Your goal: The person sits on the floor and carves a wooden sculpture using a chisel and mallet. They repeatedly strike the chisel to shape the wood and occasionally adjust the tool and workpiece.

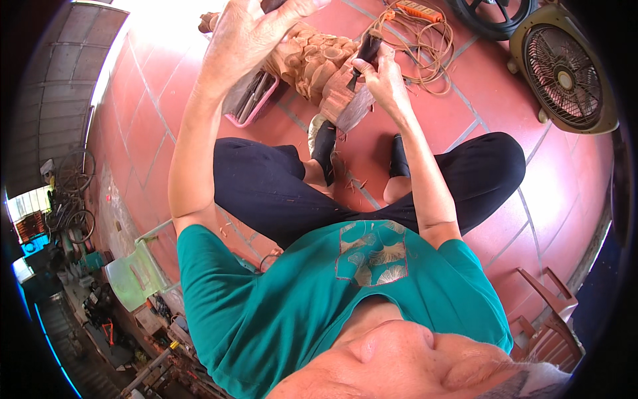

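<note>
A carved piece of wood (312, 56), covered in rounded scale-like cuts, lies on the floor in front of my feet. Its near end is a smoother, blocky stump (345, 103). My right hand (385, 80) is closed round a dark chisel-like tool (369, 48), whose narrow tip points down at that stump; whether it touches cannot be told. Raised to the left of the carving, my left hand (246, 36) grips a dark object (271, 5). Most of that object is hidden by the hand and the top edge.
Beside the carving sits a pink-rimmed tray (247, 121) of long tools. An orange power strip (415, 10) with a coiled cord (432, 63), a box fan (563, 78) and a black wheel (492, 13) stand at the far right. Wood chips lie between my feet.
</note>
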### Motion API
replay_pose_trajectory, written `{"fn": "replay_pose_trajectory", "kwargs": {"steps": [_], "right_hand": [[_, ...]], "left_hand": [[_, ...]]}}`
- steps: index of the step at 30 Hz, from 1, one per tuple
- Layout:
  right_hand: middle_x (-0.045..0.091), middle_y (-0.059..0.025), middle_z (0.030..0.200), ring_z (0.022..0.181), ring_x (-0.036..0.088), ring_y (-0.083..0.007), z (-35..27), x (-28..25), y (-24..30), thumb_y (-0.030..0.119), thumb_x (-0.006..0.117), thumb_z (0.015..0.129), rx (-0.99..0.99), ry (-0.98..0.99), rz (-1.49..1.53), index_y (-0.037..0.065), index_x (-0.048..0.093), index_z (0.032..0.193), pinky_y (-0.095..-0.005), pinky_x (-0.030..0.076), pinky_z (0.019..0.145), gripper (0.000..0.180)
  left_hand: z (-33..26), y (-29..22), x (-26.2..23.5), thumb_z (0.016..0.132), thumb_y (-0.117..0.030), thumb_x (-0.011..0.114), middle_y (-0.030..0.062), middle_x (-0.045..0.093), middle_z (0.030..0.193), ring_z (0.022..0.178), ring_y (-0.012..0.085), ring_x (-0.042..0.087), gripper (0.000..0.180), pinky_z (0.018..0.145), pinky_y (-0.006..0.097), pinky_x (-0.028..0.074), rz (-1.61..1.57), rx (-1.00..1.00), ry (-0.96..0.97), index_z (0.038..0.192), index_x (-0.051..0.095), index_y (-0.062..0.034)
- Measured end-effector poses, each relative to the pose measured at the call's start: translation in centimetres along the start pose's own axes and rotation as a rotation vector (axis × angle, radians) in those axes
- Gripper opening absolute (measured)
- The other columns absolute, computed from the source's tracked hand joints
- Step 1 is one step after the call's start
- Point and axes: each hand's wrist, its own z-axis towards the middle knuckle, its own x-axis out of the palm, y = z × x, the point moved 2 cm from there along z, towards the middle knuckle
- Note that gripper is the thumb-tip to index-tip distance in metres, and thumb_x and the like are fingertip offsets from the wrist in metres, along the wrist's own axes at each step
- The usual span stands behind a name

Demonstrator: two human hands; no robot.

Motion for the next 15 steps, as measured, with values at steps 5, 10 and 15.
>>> {"fn": "replay_pose_trajectory", "kwargs": {"steps": [5, 10, 15], "right_hand": [[0.071, -0.0168, 0.090, 0.081, 0.071, -0.0264, -0.2, 0.7, -0.2, 0.018, 0.070, 0.095, -0.081, -0.014, -0.093, 0.001, 0.056, 0.118, -0.0394, 0.054, 0.073, 0.032], [0.070, -0.0157, 0.087, 0.079, 0.070, -0.0277, 0.5, 1.0, -0.4, 0.019, 0.071, 0.093, -0.047, 0.007, -0.023, 0.001, 0.056, 0.116, -0.0405, 0.053, 0.073, 0.033], [0.070, -0.0161, 0.090, 0.081, 0.069, -0.0312, 0.5, 0.4, -0.1, 0.021, 0.071, 0.093, -0.054, -0.003, -0.114, 0.002, 0.056, 0.117, -0.0424, 0.051, 0.077, 0.034]], "left_hand": [[-2.5, 4.8, 3.3, 0.092, -0.034, 0.070, 0.0195, 0.073, 0.107, 0.090, 0.0305, 0.070, 0.067, 0.094, 0.043, 0.051, 0.404, -0.061, 0.442, 0.154, 0.046, -0.0232], [-0.5, 3.7, 1.5, 0.089, -0.041, 0.076, 0.0088, 0.072, 0.097, 0.070, 0.0153, 0.059, 0.069, 0.073, 0.036, 0.052, 0.244, -0.165, 0.362, 0.151, 0.051, -0.0229], [1.1, -0.1, 0.3, 0.091, -0.025, 0.076, 0.0122, 0.066, 0.120, 0.096, 0.0163, 0.057, 0.067, 0.085, 0.034, 0.049, 0.031, -0.226, 0.143, 0.150, 0.049, -0.0085]]}}
